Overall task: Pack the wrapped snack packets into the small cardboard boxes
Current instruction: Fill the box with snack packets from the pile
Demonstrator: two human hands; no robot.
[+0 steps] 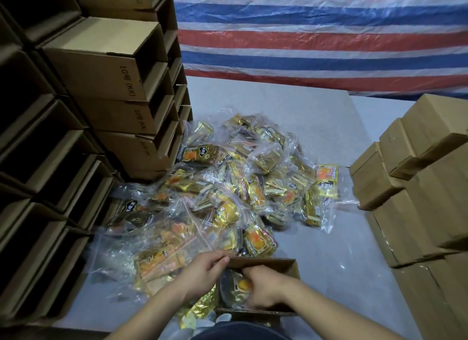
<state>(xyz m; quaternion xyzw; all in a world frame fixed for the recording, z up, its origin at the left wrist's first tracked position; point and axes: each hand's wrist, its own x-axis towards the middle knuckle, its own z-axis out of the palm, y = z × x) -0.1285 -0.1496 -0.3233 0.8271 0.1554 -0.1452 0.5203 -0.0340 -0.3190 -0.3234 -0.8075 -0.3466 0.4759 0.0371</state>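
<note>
While I sit at the gray table, a small open box stands right in front of me, and I will tell where things are from that box. My right hand is down inside the box, and its fingers are curled on a snack packet that lies in there, dark with an orange spot. My left hand is at the left side of the box, and its fingertips touch the top of the far wall; they are bent a little, but I cannot tell if they pinch the card or just rest on it. Behind the box and to its left lies a big pile of wrapped packets, gold and orange in clear crinkly bags. Far to the left of the box is a tall stack of open boxes, empty and dark inside. To the right of the box is a heap of closed boxes. Way behind the box hangs a striped sheet, red, white and blue.
</note>
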